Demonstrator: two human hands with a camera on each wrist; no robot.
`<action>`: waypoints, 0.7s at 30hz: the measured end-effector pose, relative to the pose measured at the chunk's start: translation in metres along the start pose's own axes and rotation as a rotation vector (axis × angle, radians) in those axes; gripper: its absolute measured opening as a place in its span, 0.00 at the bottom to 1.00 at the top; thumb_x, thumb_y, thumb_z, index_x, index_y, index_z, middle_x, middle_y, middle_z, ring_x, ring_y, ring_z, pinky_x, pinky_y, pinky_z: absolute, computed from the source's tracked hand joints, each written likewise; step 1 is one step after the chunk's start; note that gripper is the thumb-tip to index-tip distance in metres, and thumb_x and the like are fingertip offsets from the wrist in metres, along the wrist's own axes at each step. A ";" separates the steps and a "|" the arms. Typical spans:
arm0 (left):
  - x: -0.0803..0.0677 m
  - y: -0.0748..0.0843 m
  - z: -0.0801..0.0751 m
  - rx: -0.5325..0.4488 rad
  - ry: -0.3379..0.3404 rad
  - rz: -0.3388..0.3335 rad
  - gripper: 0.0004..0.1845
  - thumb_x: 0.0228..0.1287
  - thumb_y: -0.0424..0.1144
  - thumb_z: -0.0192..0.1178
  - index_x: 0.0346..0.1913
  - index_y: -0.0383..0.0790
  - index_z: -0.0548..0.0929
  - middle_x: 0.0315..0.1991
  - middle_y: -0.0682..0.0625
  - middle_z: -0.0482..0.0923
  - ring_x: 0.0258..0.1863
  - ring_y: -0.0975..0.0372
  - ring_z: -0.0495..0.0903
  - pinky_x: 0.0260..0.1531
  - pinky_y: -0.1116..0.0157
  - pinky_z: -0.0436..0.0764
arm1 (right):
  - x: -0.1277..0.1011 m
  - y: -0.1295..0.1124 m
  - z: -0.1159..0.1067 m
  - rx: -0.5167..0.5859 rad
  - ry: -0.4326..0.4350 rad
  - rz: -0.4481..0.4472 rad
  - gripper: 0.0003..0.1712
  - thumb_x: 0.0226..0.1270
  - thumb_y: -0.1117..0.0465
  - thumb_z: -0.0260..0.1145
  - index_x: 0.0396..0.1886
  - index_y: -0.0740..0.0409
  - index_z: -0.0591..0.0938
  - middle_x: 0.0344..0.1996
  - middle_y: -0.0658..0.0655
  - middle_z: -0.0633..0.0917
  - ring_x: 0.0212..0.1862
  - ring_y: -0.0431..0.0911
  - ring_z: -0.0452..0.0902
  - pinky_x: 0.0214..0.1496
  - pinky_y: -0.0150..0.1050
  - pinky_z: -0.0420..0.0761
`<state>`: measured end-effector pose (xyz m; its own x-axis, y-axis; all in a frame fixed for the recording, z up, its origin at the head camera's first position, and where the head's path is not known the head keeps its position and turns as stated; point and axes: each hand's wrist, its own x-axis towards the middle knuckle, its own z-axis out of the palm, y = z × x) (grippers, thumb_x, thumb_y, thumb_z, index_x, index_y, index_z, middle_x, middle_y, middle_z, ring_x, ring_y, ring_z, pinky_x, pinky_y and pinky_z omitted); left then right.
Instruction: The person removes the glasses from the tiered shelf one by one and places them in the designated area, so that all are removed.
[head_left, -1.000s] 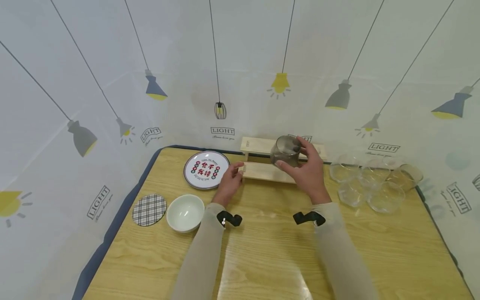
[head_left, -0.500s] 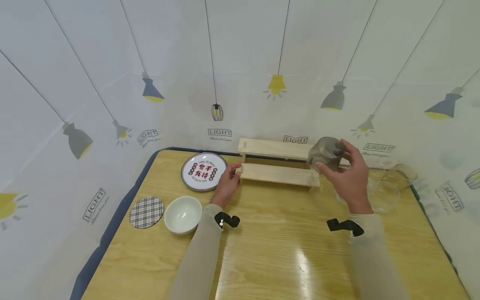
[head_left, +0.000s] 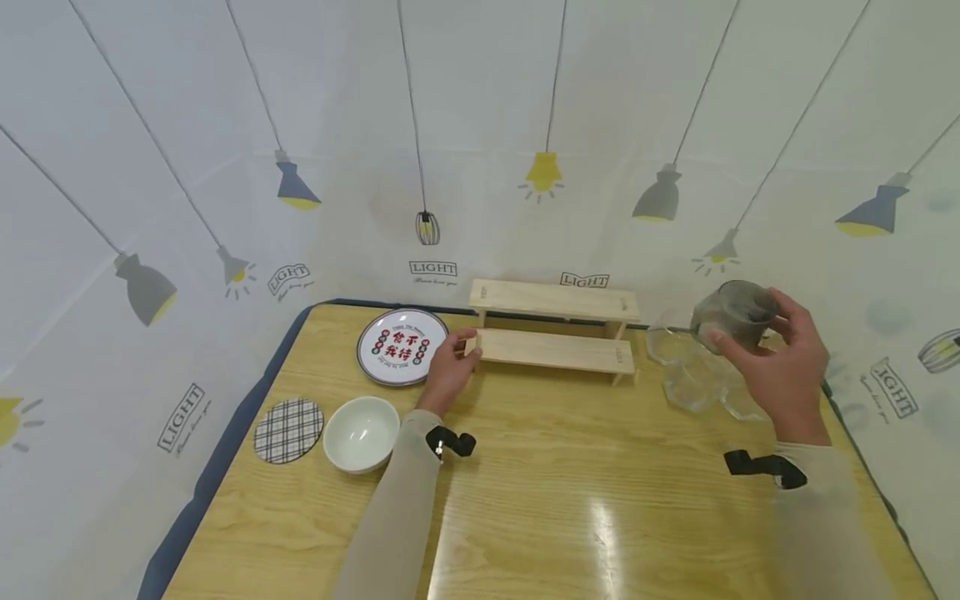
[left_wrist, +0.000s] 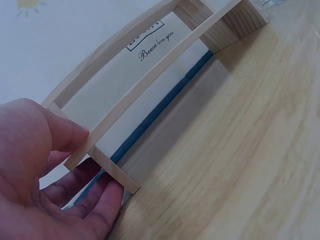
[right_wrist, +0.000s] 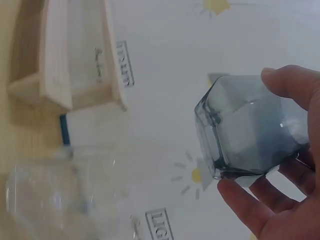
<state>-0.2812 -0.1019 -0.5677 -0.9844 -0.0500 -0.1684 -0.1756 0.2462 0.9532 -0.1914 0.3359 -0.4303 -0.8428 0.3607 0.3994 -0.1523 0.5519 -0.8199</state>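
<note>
My right hand (head_left: pixel 780 354) grips a smoky grey glass cup (head_left: pixel 731 315), held in the air above a cluster of clear glass cups (head_left: pixel 693 375) at the table's right back. In the right wrist view the grey cup (right_wrist: pixel 250 125) sits between thumb and fingers (right_wrist: pixel 245 205). My left hand (head_left: pixel 450 367) holds the left end of a two-step wooden rack (head_left: pixel 555 329) that stands at the table's back. In the left wrist view my thumb and fingers (left_wrist: pixel 95 200) pinch the rack's (left_wrist: pixel 150 85) end post.
A printed round plate (head_left: pixel 401 346), a white bowl (head_left: pixel 362 432) and a plaid coaster (head_left: pixel 288 429) lie left of the rack on the wooden table (head_left: pixel 540 517). White printed sheeting walls in the table on three sides.
My right hand has carried the grey cup from in front of the rack to the right, over the clear cups. The left hand has stayed on the rack's end.
</note>
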 end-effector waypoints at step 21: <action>-0.002 0.000 0.000 -0.005 -0.013 -0.005 0.21 0.76 0.45 0.63 0.69 0.56 0.78 0.68 0.47 0.76 0.65 0.51 0.76 0.63 0.52 0.80 | 0.014 0.111 -0.081 -0.210 0.143 0.394 0.50 0.66 0.46 0.75 0.82 0.33 0.59 0.78 0.39 0.63 0.77 0.41 0.64 0.72 0.30 0.70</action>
<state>-0.2793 -0.1015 -0.5671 -0.9835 -0.0384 -0.1765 -0.1806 0.2415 0.9534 -0.1781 0.4637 -0.4825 -0.7336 0.6653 0.1384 0.2854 0.4866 -0.8257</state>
